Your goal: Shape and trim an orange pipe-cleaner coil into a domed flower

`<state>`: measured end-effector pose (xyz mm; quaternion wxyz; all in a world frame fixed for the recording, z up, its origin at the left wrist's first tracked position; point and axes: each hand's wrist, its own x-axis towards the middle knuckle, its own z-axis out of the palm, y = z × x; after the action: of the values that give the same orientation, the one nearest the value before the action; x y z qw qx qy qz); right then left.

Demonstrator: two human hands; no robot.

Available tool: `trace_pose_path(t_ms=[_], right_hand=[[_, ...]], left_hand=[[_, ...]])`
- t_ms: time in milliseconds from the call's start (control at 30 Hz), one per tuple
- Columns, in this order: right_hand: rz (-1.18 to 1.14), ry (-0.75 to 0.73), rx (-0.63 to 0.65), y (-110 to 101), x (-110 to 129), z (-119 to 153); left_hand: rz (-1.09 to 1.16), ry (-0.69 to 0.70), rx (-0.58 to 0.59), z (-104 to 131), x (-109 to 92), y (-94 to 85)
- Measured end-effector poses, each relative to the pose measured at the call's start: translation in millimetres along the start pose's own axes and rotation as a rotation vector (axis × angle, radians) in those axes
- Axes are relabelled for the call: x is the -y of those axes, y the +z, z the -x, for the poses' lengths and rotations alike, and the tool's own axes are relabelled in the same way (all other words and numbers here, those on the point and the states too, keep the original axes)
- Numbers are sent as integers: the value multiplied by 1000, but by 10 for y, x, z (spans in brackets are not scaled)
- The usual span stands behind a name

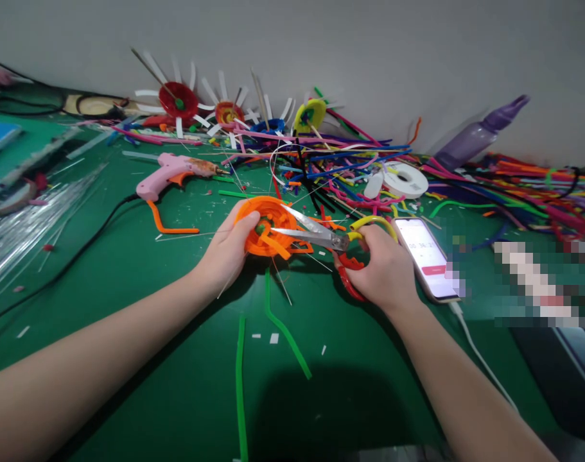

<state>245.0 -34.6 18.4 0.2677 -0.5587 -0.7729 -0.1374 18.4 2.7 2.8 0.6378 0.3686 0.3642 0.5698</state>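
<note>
My left hand grips an orange pipe-cleaner disc by its left side, thumb on top near a small green centre. Thin wires stick out around the disc. In my right hand is a pair of scissors with one yellow and one red handle loop. The blades are spread and reach over the disc, one tip close to its green centre. An orange strip stands up from the disc between the blades and my thumb. Whether the blades touch that strip, I cannot tell. Below the disc lie two green pipe cleaners.
A pink glue gun lies left with its black cord. Along the wall are a red disc, a yellow disc and piled pipe cleaners. A white tape roll, purple bottle and phone are right. Clear wires lie left.
</note>
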Motion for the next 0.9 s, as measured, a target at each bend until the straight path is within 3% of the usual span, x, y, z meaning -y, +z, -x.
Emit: trace_pose_path(t_ms=[167, 333, 567, 900], right_hand=[[50, 73, -1, 13, -1, 8], [109, 57, -13, 22, -1, 24], [186, 62, 16, 6, -40, 31], [279, -75, -8, -26, -99, 15]], left_hand=[[-29, 6, 49, -18, 40, -58], [-245, 101, 137, -25, 72, -150], [-479, 214, 187, 48, -51, -92], [-529, 255, 197, 41, -32, -113]])
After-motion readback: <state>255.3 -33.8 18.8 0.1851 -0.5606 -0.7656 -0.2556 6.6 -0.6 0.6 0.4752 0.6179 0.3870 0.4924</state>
